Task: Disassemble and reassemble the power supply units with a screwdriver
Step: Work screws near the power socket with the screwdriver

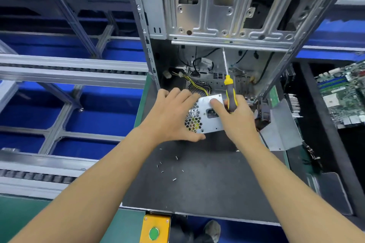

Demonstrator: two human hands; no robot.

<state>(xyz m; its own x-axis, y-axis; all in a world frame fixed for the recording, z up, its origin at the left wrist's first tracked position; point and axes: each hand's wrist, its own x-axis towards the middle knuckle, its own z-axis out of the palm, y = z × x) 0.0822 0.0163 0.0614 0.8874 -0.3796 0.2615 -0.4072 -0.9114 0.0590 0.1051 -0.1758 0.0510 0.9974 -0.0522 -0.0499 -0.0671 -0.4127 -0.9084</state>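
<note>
the power supply unit (207, 113) sits at the open mouth of the computer case (223, 25), its rear face with the honeycomb fan grille and the mains socket turned up toward the camera, its body partly inside the case and partly over the dark mat (197, 179). the left hand (173, 114) lies against the unit's left side, fingers spread fairly straight over the top edge and thumb under the lower corner, so it steadies more than it clamps. the right hand (235, 116) has its fingers curled round the yellow-and-black screwdriver (230, 92), whose shaft points up into the case, while its forefinger presses flat on the unit's face just above the socket.

this looks like the unit being slid in or out of its bay; which of the two cannot be told here. to do it well, keep the unit square to the case walls so it does not bind, and mind the yellow and black wire bundle (199, 87) behind the unit, which could snag or get pinched. the screwdriver tip stands close to cables inside the case, so parking the tool on the mat would free the right hand for a firmer two-handed hold. the loose screws (169, 165) scattered on the mat, nearer the person than the unit, are easy to sweep off with a forearm; gather them first.
</note>
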